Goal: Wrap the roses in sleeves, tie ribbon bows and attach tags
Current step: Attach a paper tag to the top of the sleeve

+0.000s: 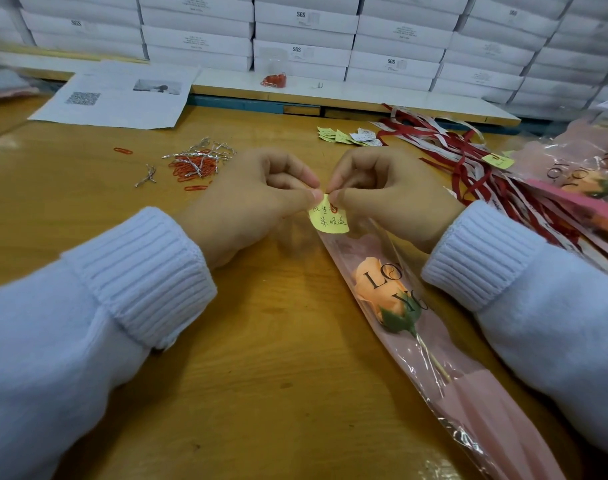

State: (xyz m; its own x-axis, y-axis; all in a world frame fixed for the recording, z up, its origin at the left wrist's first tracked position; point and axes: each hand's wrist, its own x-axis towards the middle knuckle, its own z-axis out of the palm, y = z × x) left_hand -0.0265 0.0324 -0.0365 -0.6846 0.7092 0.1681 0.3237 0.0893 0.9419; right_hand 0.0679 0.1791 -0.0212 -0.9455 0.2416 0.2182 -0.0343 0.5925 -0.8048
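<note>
Tagging is judged the step in hand: the yellow tag (330, 221) is pinched at its top by the left hand (257, 202) and the right hand (389, 199) at the upper end of the sleeve (468, 393) holding 1 rose (378, 289) on the table (261, 341) — careful fastening is called for next.

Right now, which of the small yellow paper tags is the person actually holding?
The handwritten yellow paper tag pinched between the left hand and right hand, on the pink plastic rose sleeve. The other tags lie loose beside the red-and-white ribbons.

White boxes (302, 29), printed sheet (122, 98), possibly a jar (274, 77)
</note>
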